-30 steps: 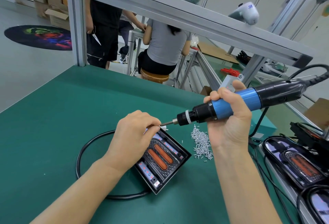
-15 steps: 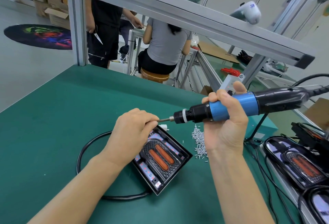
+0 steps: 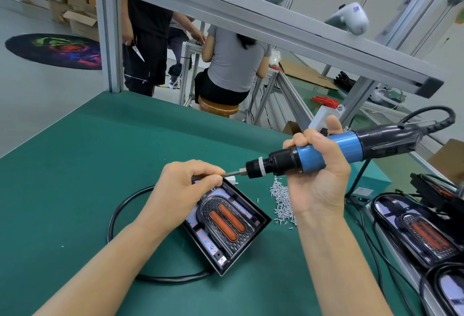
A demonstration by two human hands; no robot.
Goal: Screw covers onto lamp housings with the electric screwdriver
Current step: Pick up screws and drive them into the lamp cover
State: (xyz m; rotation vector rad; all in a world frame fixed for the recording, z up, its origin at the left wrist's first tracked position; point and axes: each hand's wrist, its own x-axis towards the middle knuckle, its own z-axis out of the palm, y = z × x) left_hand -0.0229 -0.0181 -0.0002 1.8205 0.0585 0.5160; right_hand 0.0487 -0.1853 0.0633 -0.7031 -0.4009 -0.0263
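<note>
Your right hand (image 3: 319, 180) grips the electric screwdriver (image 3: 311, 155) round its stiff blue barrel, a sound hold; your left hand (image 3: 183, 190) pinches at the bit tip, probably a tiny, slippery screw, above the rigid lamp housing (image 3: 226, 225) lying on the green surface (image 3: 75, 165).

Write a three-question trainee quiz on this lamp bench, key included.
1. True or false: the right hand holds the screwdriver level above the bench.
2. The left hand pinches at: A) the bit tip B) the cable C) the screw pile
3. Fill in: the lamp housing lies on the ___ mat.

Key: 1 true; 2 A; 3 green.
</note>
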